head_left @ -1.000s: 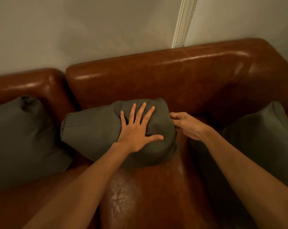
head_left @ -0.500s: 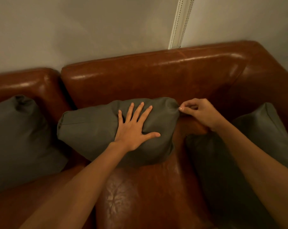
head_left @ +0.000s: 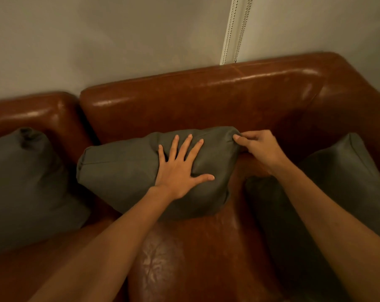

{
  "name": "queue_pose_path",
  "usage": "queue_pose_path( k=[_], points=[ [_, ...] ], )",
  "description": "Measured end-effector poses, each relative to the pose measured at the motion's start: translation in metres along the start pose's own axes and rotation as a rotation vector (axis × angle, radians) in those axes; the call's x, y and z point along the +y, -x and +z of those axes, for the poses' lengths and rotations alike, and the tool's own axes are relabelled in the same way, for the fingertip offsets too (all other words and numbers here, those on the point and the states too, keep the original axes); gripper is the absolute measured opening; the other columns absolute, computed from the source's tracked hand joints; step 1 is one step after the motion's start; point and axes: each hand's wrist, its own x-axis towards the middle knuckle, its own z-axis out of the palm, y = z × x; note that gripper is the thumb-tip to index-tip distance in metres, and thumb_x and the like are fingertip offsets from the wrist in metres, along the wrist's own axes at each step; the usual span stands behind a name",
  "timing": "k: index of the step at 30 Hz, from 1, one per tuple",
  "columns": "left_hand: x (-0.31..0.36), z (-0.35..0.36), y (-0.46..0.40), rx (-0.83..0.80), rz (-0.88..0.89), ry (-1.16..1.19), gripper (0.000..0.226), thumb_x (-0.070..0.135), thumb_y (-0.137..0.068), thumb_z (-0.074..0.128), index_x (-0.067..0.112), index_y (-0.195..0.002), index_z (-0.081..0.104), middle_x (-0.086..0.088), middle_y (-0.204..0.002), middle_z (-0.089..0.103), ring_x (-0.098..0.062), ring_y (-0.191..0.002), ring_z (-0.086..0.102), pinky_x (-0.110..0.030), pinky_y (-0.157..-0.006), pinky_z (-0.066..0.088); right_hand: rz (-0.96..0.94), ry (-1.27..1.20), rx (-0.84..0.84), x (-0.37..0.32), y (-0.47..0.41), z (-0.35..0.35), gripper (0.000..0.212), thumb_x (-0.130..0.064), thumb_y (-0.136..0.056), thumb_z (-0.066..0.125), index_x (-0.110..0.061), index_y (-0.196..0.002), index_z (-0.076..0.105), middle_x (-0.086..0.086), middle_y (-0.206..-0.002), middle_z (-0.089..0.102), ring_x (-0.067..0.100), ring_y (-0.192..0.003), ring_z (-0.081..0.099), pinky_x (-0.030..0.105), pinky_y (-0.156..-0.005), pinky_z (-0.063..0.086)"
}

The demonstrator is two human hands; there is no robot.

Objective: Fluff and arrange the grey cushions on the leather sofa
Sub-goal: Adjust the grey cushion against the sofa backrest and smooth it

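- Where the glossy brown leather sofa (head_left: 206, 101) meets its seat, the plump, matte middle grey cushion (head_left: 123, 168) lies slumped against the backrest.
- Two more grey cushions flank it: left cushion (head_left: 25, 184), right cushion (head_left: 341, 188), partly behind the right forearm.
- Left hand (head_left: 178, 171) presses flat on it, fingers spread.
- Right hand (head_left: 258, 144) pinches its upper right corner.

A middle cushion (head_left: 123, 175) lies on the sofa (head_left: 206, 101) seat against its backrest, between a left cushion (head_left: 25, 182) and a right cushion (head_left: 337, 182) at the seat's ends.
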Motion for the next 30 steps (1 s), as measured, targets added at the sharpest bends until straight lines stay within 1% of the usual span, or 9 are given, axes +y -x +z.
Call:
queue_pose_path(
  k=[4, 7, 9, 12, 15, 20, 24, 26, 30],
  points=[
    [-0.003, -0.004, -0.001, 0.017, 0.003, 0.043, 0.098, 0.089, -0.072, 0.025, 0.042, -0.151, -0.010, 0.008, -0.162, -0.009, -0.023, -0.148, -0.017, -0.062, -0.113, -0.008, 0.074, 0.006, 0.034, -0.016, -0.013, -0.007, 0.012, -0.025, -0.080, 0.079, -0.015, -0.079, 0.073, 0.002, -0.100, 0.072, 0.018, -0.104, 0.062, 0.037, -0.088, 0.048],
    [-0.004, -0.005, -0.002, 0.003, 0.005, 0.053, 0.098, 0.088, -0.072, 0.027, 0.042, -0.150, -0.009, 0.009, -0.162, -0.010, -0.022, -0.147, -0.018, -0.063, -0.113, -0.008, 0.165, -0.146, 0.040, -0.017, -0.015, 0.000, 0.030, -0.009, -0.080, 0.078, -0.017, -0.068, 0.051, 0.000, -0.082, 0.062, 0.021, -0.098, 0.062, 0.044, -0.088, 0.053],
    [-0.004, -0.006, -0.003, -0.006, 0.003, 0.059, 0.098, 0.088, -0.073, 0.029, 0.042, -0.151, -0.008, 0.009, -0.162, -0.010, -0.022, -0.147, -0.018, -0.063, -0.113, -0.008, 0.205, -0.242, 0.032, -0.016, -0.018, 0.001, 0.033, -0.005, -0.079, 0.076, -0.019, -0.072, 0.048, 0.001, -0.087, 0.061, 0.022, -0.104, 0.062, 0.051, -0.096, 0.050],
    [-0.004, -0.007, -0.005, -0.011, 0.005, 0.073, 0.098, 0.087, -0.074, 0.032, 0.041, -0.151, -0.007, 0.008, -0.162, -0.010, -0.022, -0.148, -0.017, -0.063, -0.113, -0.008, 0.281, -0.408, -0.073, -0.022, -0.020, 0.001, 0.015, -0.021, -0.089, 0.066, -0.019, -0.103, 0.060, 0.003, -0.120, 0.059, 0.024, -0.118, 0.055, 0.045, -0.098, 0.047],
    [-0.003, -0.005, -0.002, -0.008, 0.007, 0.059, 0.098, 0.086, -0.074, 0.033, 0.041, -0.151, -0.007, 0.007, -0.162, -0.010, -0.023, -0.147, -0.018, -0.063, -0.113, -0.009, 0.365, -0.320, -0.130, -0.028, -0.026, 0.007, 0.042, -0.035, -0.094, 0.060, -0.014, -0.129, 0.054, 0.002, -0.129, 0.056, 0.024, -0.120, 0.053, 0.040, -0.096, 0.046],
    [0.000, 0.001, 0.008, 0.031, 0.022, 0.021, 0.097, 0.086, -0.075, 0.030, 0.040, -0.152, -0.007, 0.006, -0.163, -0.006, -0.025, -0.149, -0.012, -0.063, -0.113, -0.007, 0.397, -0.085, -0.035, -0.035, -0.041, 0.006, 0.012, -0.008, -0.080, 0.077, -0.013, -0.087, 0.069, 0.006, -0.114, 0.065, 0.024, -0.116, 0.057, 0.043, -0.100, 0.048],
    [0.003, 0.005, 0.011, 0.038, 0.031, -0.002, 0.097, 0.086, -0.075, 0.029, 0.039, -0.151, -0.011, 0.004, -0.163, -0.005, -0.026, -0.149, -0.009, -0.062, -0.112, -0.007, 0.454, -0.133, -0.017, -0.035, -0.042, 0.003, 0.023, -0.006, -0.072, 0.083, -0.013, -0.087, 0.068, 0.007, -0.114, 0.067, 0.024, -0.111, 0.061, 0.040, -0.096, 0.052],
    [0.002, 0.006, 0.010, 0.031, 0.029, 0.016, 0.098, 0.087, -0.074, 0.030, 0.040, -0.150, -0.011, 0.005, -0.163, -0.006, -0.026, -0.149, -0.010, -0.062, -0.112, -0.007, 0.384, -0.150, 0.014, -0.030, -0.034, 0.005, 0.023, -0.009, -0.072, 0.084, -0.012, -0.087, 0.067, 0.004, -0.103, 0.068, 0.021, -0.102, 0.063, 0.033, -0.079, 0.055],
    [0.001, -0.003, 0.005, -0.011, 0.011, 0.107, 0.095, 0.089, -0.072, 0.029, 0.044, -0.151, -0.001, 0.009, -0.163, -0.001, -0.022, -0.149, -0.011, -0.064, -0.113, -0.010, 0.278, -0.438, 0.120, -0.013, -0.011, 0.011, 0.034, -0.037, -0.083, 0.075, -0.013, -0.105, 0.065, 0.001, -0.105, 0.066, 0.016, -0.098, 0.063, 0.028, -0.073, 0.052]
  ],
)
